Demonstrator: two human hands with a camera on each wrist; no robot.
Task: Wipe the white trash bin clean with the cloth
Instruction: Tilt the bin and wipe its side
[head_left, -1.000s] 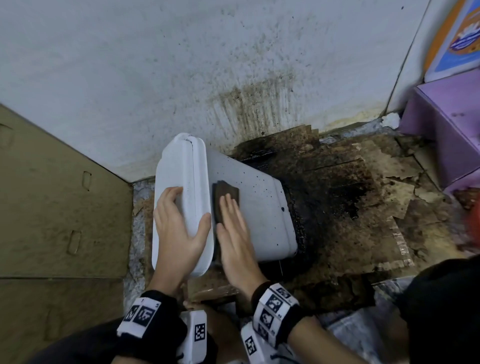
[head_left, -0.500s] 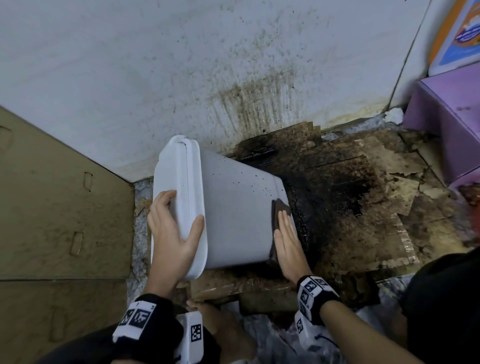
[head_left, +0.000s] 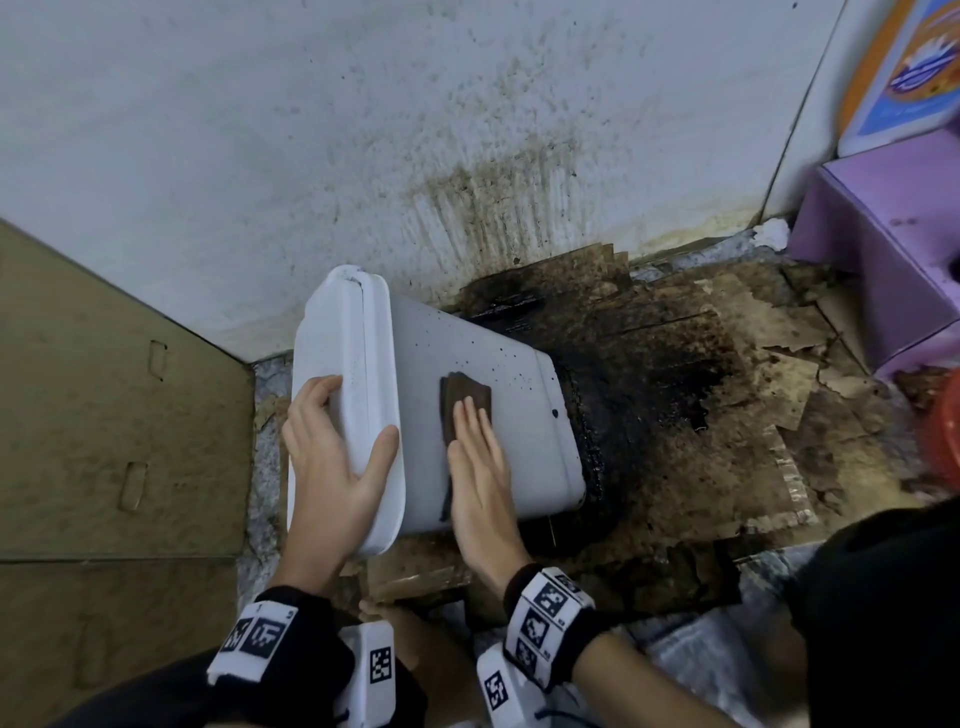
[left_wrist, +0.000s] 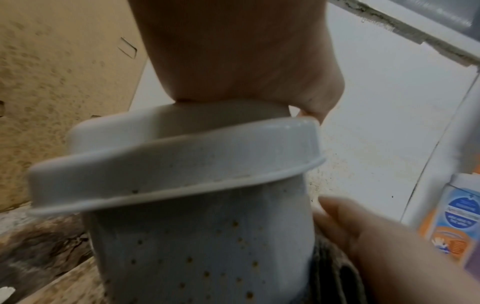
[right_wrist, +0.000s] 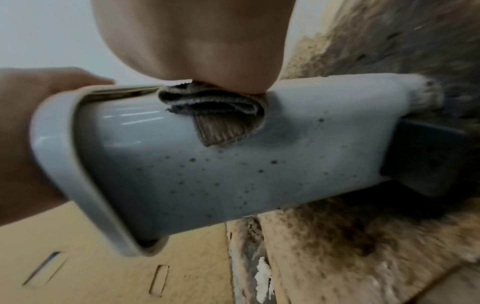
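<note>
The white bin lies tipped on its side on the dirty floor, its lidded top toward the left hand, whose grip wraps that rim with the thumb on the near face and the fingers over the far edge, holding it firm. Just beside that grip, the right hand lies flat with straight fingers pressing a folded brown cloth against the upper side wall; nothing is clasped, the cloth is simply pinned under the palm and fingertips. Dark specks dot the wall beyond the cloth toward the bin's base, and the right wrist view shows more on the lower side face. To do this stroke well, I would keep even pressure through the whole palm, run overlapping passes from the rim out to the base, brace hard with the left hand so the bin does not slide, and roll it to reach the speckled side.
</note>
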